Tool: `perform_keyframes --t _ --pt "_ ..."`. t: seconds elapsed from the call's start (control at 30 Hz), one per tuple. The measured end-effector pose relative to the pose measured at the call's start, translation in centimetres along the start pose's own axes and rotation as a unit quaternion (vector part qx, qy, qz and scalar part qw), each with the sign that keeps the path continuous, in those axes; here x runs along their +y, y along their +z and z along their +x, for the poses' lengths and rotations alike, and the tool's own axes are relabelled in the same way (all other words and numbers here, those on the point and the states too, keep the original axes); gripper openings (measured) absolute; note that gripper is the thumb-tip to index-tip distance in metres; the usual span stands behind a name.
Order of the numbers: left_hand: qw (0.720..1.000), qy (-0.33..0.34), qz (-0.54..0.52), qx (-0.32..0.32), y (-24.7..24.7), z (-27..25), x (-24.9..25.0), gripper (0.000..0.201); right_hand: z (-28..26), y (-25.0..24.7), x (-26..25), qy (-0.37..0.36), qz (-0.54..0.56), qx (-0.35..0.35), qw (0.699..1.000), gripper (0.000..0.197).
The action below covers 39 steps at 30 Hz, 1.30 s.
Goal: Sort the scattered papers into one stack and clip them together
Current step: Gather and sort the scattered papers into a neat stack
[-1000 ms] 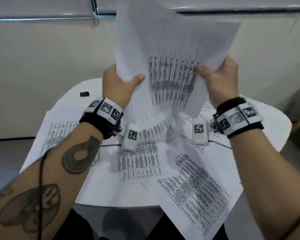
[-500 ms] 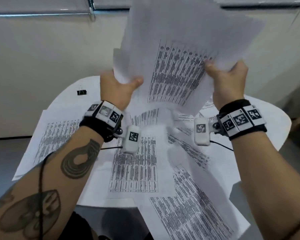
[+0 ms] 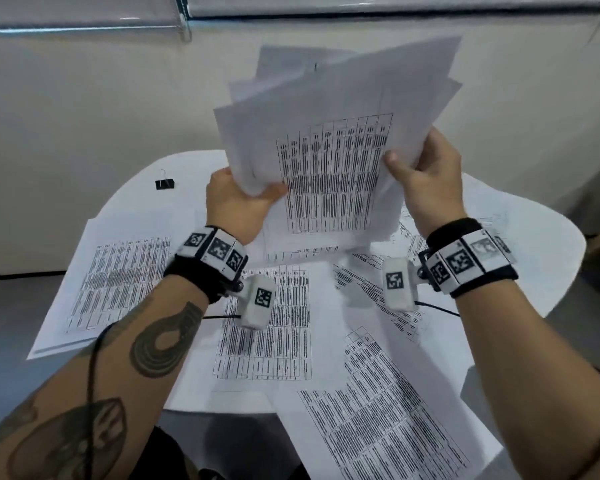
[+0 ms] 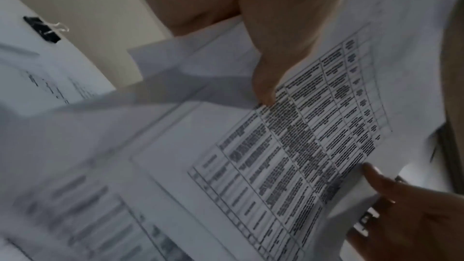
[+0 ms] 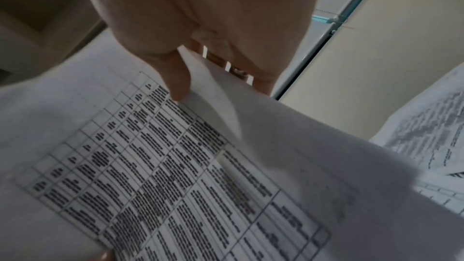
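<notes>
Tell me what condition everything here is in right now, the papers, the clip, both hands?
Held papers: lifted off the table, upright, edges uneven.
Loose papers: scattered flat on the table, overlapping, not yet gathered.
Clip: lying unused on the table's far left, attached to nothing.
Left hand: grips the held papers' left edge.
Right hand: grips their right edge.
Table: mostly covered with sheets.

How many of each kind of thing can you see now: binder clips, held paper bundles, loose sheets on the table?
Black metal binder clip: 1
Bundle of white printed papers, gripped by left hand and right hand: 1
Loose white printed sheets on the white round table: at least 5; overlaps hide any more
Total: at least 7
</notes>
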<state>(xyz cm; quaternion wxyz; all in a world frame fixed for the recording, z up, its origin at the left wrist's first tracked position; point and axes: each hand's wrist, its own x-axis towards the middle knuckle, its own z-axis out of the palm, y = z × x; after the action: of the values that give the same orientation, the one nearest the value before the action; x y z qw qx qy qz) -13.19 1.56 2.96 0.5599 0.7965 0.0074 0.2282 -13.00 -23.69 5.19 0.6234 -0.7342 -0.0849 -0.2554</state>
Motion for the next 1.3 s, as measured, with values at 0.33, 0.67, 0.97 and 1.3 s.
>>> perform_keyframes --t 0.33,0.67,0.97,1.3 --pt "0.997 0.058 -0.031 0.031 0.5 0.6 2.4 0.044 0.4 1.3 -1.7 -0.044 0.014 0.029 0.998 0.040" --pt "1.000 -0.004 -0.012 -0.003 1.4 0.5 -1.1 0.042 -0.2 3.0 1.2 0.063 -0.014 0.032 0.997 0.034" --pt "0.995 0.007 -0.100 -0.004 2.0 1.4 0.6 0.036 -1.2 4.3 0.0 0.031 0.014 0.056 0.998 0.031" --pt "0.987 -0.021 -0.156 0.010 2.8 0.7 0.0 0.040 -1.4 3.9 2.1 0.102 0.039 0.080 0.991 0.025"
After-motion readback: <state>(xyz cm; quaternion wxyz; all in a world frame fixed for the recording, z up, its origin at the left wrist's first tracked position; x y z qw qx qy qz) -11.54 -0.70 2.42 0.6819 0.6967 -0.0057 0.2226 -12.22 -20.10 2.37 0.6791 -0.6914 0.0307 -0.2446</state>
